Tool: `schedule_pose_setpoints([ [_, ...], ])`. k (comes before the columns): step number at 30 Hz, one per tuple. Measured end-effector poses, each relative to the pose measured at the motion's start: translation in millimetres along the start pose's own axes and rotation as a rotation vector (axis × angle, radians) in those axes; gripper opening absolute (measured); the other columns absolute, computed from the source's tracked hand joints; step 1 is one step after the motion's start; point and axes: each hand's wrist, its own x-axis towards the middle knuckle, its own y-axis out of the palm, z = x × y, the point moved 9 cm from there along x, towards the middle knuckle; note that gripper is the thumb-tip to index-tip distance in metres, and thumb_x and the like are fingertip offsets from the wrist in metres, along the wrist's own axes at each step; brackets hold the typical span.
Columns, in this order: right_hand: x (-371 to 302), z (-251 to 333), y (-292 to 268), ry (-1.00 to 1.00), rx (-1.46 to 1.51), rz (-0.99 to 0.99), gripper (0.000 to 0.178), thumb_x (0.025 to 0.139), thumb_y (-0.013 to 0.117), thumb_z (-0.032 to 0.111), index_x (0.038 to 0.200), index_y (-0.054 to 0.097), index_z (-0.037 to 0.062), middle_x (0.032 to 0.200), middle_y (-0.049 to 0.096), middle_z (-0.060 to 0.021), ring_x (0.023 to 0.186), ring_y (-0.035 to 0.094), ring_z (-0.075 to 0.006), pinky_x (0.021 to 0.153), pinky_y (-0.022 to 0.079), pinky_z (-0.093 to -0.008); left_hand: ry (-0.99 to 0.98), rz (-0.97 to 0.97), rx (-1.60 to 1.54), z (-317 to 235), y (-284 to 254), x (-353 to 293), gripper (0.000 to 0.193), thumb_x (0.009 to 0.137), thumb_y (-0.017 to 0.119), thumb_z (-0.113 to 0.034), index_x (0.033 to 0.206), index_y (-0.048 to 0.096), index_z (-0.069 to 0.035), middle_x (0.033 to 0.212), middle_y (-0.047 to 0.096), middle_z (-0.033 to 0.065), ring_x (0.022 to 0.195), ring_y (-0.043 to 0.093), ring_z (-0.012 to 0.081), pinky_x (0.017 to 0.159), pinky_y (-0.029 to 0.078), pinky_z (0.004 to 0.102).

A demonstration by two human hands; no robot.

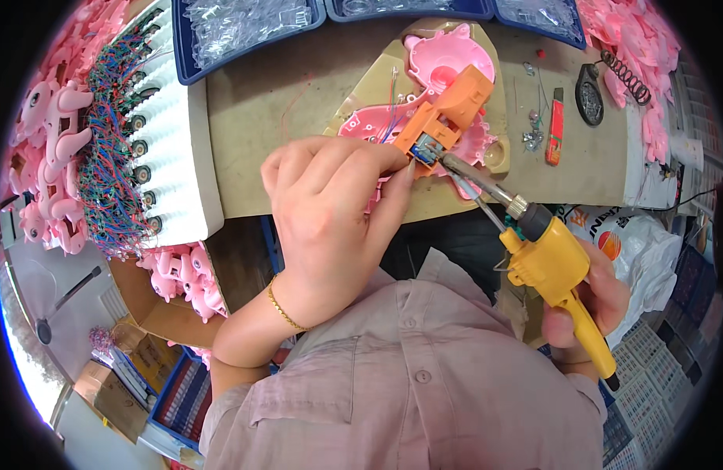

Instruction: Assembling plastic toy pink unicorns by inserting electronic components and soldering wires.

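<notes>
My right hand (600, 294) is wrapped round the handle of a yellow soldering gun (545, 254). Its metal tip reaches up and left to the open end of an orange plastic housing (465, 98), where small blue and metal parts show. Beside that end, my left hand (326, 204) has thumb and forefinger pinched together; what sits between them is too small to make out. The housing lies over pink toy shell halves (449, 55), with thin wires (393, 102) rising from one. A beige fixture (498, 153) lies under the shells.
Blue trays (248, 39) of clear plastic parts line the bench's far edge. A white ribbed holder (185, 149) with bundled wires (111, 149) stands left, near pink toy bodies (56, 149). On the right lie a red utility knife (555, 129), a coiled spring (626, 78) and a black oval dish (588, 94).
</notes>
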Motion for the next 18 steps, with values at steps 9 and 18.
schedule_pose_setpoints([
  [9, 2, 2, 4, -0.004, 0.019, -0.036, 0.053, 0.082, 0.058, 0.004, 0.129, 0.039, -0.0096, 0.115, 0.058, -0.0257, 0.085, 0.064, -0.0183, 0.070, 0.050, -0.0285, -0.006, 0.013, 0.005, 0, 1, -1, 0.009, 0.074, 0.071, -0.008, 0.081, 0.065, -0.008, 0.075, 0.062, 0.0016, 0.075, 0.055, 0.0185, 0.077, 0.036, 0.0306],
  [18, -5, -20, 17, 0.407, 0.080, 0.304, 0.053, 0.071, 0.063, -0.004, 0.121, 0.047, -0.0098, 0.099, 0.061, -0.0302, 0.073, 0.067, -0.0260, 0.068, 0.053, -0.0318, 0.004, 0.031, 0.033, 0, 3, 0, 0.009, 0.073, 0.071, -0.008, 0.080, 0.064, -0.009, 0.075, 0.061, 0.0008, 0.075, 0.055, 0.0189, 0.076, 0.036, 0.0313],
])
